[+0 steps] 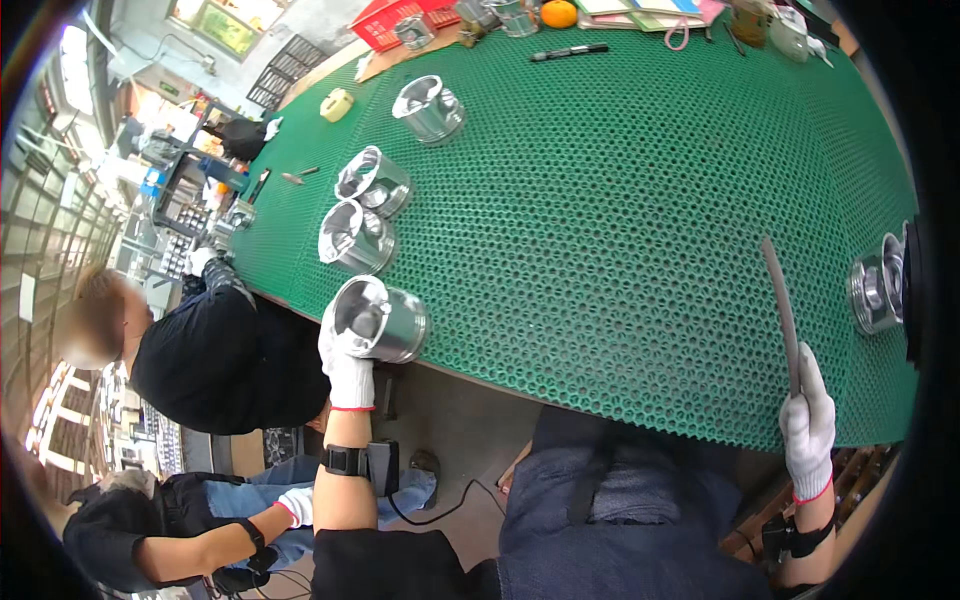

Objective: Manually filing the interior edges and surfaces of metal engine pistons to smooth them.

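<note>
At the near left edge of the green perforated mat, my left hand [350, 380], in a white glove, grips a shiny metal piston [398, 328]. The piston is tipped so its hollow end faces left; most of my fingers are hidden behind it. On the right, my gloved right hand [808, 425] is closed round the lower end of a long, thin grey file [780, 300], which points up and away over the mat. Two similar pistons [372, 238] [388, 188] stand close together beyond my left hand, and another piston [434, 112] stands farther back.
One more piston [872, 292] sits at the far right beside a dark object. Along the back lie a black pen [568, 53], an orange fruit [559, 13], a red crate [385, 22] and papers. A yellowish tape roll [337, 105] is at back left. Two people in dark tops work at left.
</note>
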Motion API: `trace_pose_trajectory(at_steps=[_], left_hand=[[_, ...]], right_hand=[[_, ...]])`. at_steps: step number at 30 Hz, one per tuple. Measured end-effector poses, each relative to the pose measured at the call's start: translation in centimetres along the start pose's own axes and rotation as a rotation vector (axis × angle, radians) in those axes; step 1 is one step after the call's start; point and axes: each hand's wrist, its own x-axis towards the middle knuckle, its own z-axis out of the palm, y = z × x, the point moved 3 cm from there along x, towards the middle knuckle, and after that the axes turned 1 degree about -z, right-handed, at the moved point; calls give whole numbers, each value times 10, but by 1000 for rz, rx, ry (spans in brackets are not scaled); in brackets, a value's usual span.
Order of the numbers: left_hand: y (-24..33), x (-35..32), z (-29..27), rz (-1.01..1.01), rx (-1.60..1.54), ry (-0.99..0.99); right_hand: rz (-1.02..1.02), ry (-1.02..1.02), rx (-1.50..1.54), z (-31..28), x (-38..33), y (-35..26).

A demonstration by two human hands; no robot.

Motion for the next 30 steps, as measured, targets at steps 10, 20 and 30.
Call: trace_pose_trajectory(at_steps=[10,20,30], left_hand=[[5,80,-66,269,450,492],[28,-33,-19,524,794,331],[79,-119,112,638,658,-427]], right_hand=[[-10,172,193,13,6,-11],[314,707,658,-72,-12,-30],[178,483,126,-113,25,-49]])
